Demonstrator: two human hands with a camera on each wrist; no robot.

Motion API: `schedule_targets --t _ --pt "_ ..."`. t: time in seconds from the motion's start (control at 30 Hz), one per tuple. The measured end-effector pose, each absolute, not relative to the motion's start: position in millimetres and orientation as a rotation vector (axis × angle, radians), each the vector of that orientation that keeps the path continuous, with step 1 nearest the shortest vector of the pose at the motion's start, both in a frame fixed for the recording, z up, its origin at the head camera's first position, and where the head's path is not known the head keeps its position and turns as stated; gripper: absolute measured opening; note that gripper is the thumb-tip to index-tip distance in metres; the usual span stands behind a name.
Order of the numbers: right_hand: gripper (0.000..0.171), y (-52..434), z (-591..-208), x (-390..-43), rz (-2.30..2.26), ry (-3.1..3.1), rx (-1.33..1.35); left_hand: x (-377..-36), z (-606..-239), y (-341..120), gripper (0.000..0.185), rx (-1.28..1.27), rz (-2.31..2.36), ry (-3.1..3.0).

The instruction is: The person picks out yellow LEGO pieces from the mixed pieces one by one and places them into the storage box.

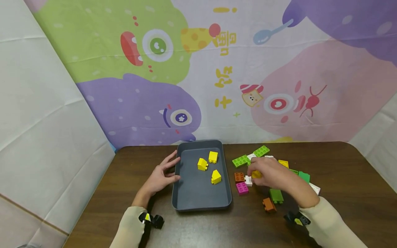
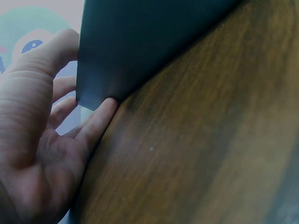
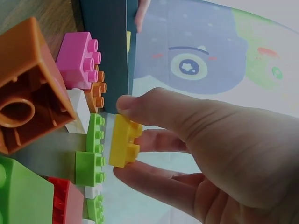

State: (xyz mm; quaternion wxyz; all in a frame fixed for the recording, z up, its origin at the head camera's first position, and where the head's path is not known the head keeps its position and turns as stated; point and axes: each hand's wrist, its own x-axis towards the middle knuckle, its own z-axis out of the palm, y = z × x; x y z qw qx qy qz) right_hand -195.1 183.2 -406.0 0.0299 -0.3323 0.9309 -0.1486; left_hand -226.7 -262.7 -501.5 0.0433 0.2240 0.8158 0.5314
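A dark grey tray (image 1: 186,193) sits on the brown table with three yellow bricks (image 1: 208,164) inside. My left hand (image 1: 161,175) rests open against the tray's left wall (image 2: 126,51), fingers straight along it. My right hand (image 1: 266,172) hovers over the loose brick pile right of the tray and pinches a small yellow brick (image 3: 124,142) between thumb and fingers; in the head view that brick (image 1: 256,174) peeks out under the fingers.
Loose bricks lie right of the tray: two green plates (image 1: 241,160), an orange brick (image 1: 239,177), a pink brick (image 1: 242,188), a brown brick (image 1: 268,204), a green brick (image 1: 276,195), white pieces. The table edge curves at the far right. A patterned cloth backs the table.
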Motion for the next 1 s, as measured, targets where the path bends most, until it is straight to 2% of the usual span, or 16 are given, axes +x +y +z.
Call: schedule_targets --t 0.67,0.83,1.0 --pt "0.02 176.5 -410.5 -196.6 -0.595 3.152 -1.211 -225.9 -499.5 -262.9 0.075 0.701 1.62 2.499" --pt "0.021 175.8 -412.6 -197.1 -0.6 3.176 -1.213 -228.3 -506.3 -267.1 0.076 0.751 1.646 2.488" --pt "0.02 175.5 -413.2 -196.7 -0.624 3.169 -1.199 -225.5 -501.5 -264.2 0.075 0.698 1.633 2.485"
